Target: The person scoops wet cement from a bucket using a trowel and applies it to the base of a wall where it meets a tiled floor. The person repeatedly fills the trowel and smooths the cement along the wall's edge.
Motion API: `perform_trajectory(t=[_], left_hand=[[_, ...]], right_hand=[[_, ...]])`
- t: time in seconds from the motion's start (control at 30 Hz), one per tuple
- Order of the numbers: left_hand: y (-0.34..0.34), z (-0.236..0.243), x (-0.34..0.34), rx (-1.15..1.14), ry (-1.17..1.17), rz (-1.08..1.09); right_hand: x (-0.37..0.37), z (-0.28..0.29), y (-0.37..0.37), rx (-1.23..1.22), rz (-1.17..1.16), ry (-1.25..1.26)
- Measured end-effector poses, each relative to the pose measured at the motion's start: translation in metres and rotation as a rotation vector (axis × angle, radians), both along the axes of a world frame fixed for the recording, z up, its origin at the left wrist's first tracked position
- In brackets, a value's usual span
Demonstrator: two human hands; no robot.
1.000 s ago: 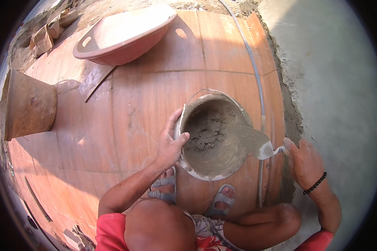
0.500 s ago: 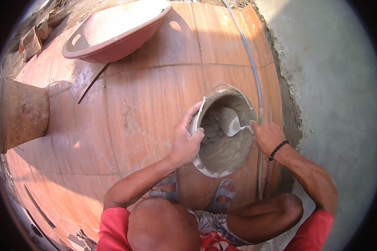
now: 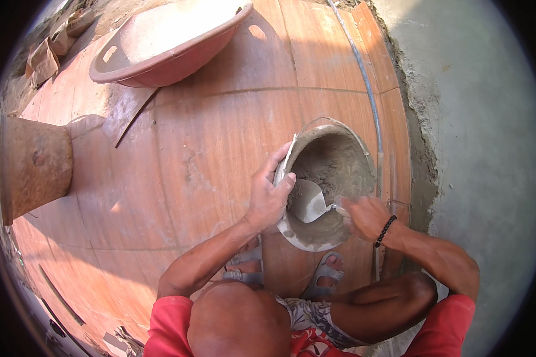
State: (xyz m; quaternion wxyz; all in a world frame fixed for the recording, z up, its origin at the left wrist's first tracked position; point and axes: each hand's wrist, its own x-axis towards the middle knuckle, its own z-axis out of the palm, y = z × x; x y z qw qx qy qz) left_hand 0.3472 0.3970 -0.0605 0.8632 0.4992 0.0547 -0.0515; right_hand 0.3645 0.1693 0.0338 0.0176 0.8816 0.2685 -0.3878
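My left hand [image 3: 267,196] grips the bucket [image 3: 327,178] rim, tilting it on the tile floor [image 3: 190,149] between my hands. My right hand [image 3: 363,217] is closed around the trowel [image 3: 309,202], blade inside against the mortar [image 3: 333,169].

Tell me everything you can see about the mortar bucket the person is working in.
The bucket is round, its rim and walls caked in grey mortar, tilted toward the person on the wood-look tiled floor. The left hand grips its near rim; the right hand holds a trowel whose blade sits inside, over the wet mortar.
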Motion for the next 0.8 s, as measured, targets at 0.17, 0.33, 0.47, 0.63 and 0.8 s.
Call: perform_trajectory(t=[0.17,0.33,0.47,0.63,0.8], left_hand=[[0.0,0.006,0.004,-0.043,0.04,0.038],[0.008,0.008,0.008,-0.07,0.049,-0.002],[0.008,-0.009,0.011,-0.053,0.013,-0.045],[0.011,-0.01,0.009,-0.105,0.032,-0.036],[0.02,-0.024,0.004,0.038,0.025,-0.033]], right_hand=[[-0.013,0.007,-0.013,0.173,-0.158,0.082],[-0.03,0.016,-0.04,0.322,-0.358,0.174],[-0.041,0.011,-0.061,0.482,-0.551,0.237],[-0.051,0.01,-0.102,0.514,-0.696,0.114],[-0.073,0.011,-0.137,0.48,-0.854,-0.127]])
